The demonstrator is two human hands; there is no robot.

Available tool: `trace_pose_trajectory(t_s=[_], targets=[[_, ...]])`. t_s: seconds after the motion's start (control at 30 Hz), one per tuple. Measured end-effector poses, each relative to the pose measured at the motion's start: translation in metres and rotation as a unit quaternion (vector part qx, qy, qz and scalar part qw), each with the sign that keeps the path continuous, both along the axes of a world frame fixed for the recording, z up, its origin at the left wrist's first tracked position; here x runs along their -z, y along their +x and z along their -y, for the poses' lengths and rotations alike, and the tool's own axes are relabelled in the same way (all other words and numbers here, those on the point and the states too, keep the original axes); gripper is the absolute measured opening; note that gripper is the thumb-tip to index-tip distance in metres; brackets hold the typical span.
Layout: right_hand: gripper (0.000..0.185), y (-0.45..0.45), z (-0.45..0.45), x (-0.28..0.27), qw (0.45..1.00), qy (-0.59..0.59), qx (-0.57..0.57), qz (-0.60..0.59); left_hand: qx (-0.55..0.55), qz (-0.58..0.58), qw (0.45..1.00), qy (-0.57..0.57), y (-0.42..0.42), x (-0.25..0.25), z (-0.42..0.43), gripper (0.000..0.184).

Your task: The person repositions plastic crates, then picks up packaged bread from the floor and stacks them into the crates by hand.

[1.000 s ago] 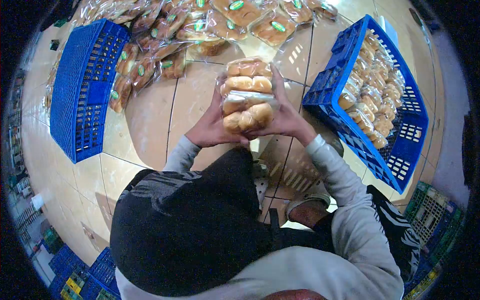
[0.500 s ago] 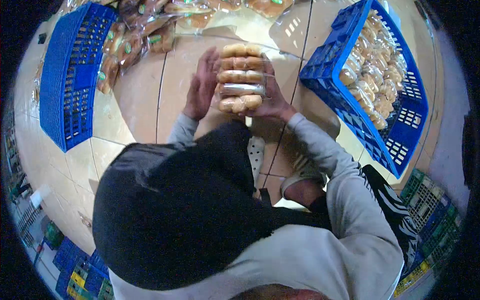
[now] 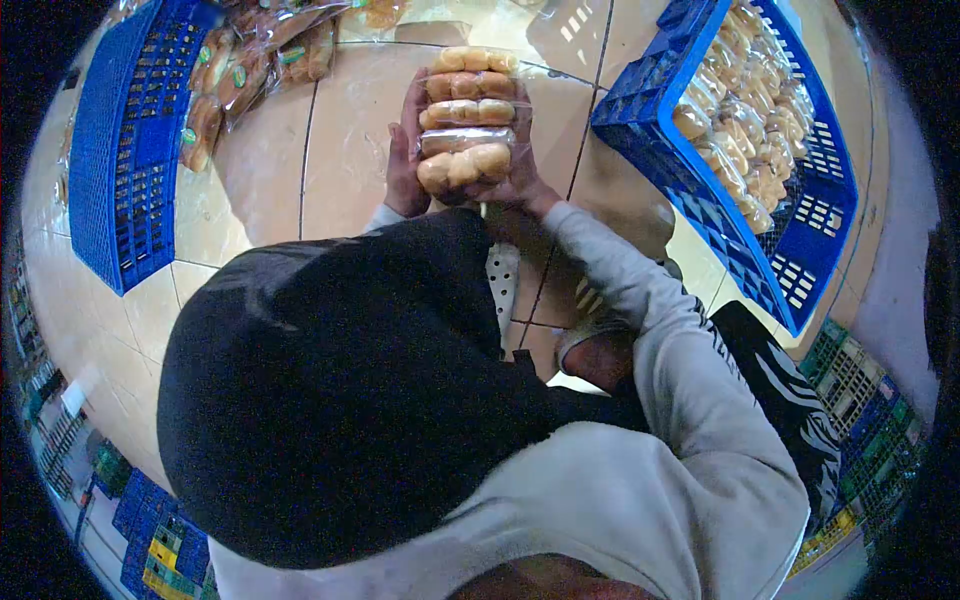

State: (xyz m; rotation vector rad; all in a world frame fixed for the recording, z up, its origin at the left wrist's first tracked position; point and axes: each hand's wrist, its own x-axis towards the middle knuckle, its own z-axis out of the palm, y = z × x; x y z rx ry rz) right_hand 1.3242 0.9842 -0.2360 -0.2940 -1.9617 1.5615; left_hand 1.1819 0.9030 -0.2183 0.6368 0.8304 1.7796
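Note:
A stack of bread rolls in clear plastic packs [image 3: 468,112] is held up between my two hands, in the upper middle of the head view. My left hand [image 3: 404,172] presses against the stack's left side, its fingers partly hidden behind the packs. On the right side, my right hand [image 3: 526,172] grips the stack from the edge and from below. The rolls lie in several rows, with a shiny strip of wrap between the lower ones.
A blue crate [image 3: 640,120] on the right holds many bagged rolls [image 3: 745,130]. Another blue crate [image 3: 115,190] stands at left. Beside it, bagged breads [image 3: 235,75] lie on the tiled floor [image 3: 255,180]. More crates [image 3: 165,545] sit at the lower edges. My sandalled foot [image 3: 600,355] is below.
My left hand has closed in from slightly apart to against the stack. The stack has shifted up and a little left in view, its top tilting away. The crates also shift slightly with the camera.

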Motion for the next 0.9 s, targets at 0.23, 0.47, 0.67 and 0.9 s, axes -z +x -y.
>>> trace_pose_trajectory(t_s=[0.23,0.47,0.67,0.9], targets=[[0.050,-0.023,-0.001,-0.046,0.903,-0.392,-0.158,-0.075,-0.044,-0.142,0.986,-0.069,-0.008,-0.014,0.015,0.093],[0.058,-0.015,-0.027,-0.041,0.988,0.062,-0.137,-0.013,-0.030,-0.175,0.961,-0.211,-0.016,-0.002,0.073,0.093],[0.062,-0.008,0.012,-0.032,0.909,-0.392,-0.144,0.012,-0.043,-0.155,0.957,-0.241,-0.015,0.004,0.110,0.093],[0.059,-0.023,-0.026,-0.117,0.975,0.197,-0.091,-0.039,0.001,-0.164,0.985,-0.050,-0.026,-0.084,0.022,0.093]])
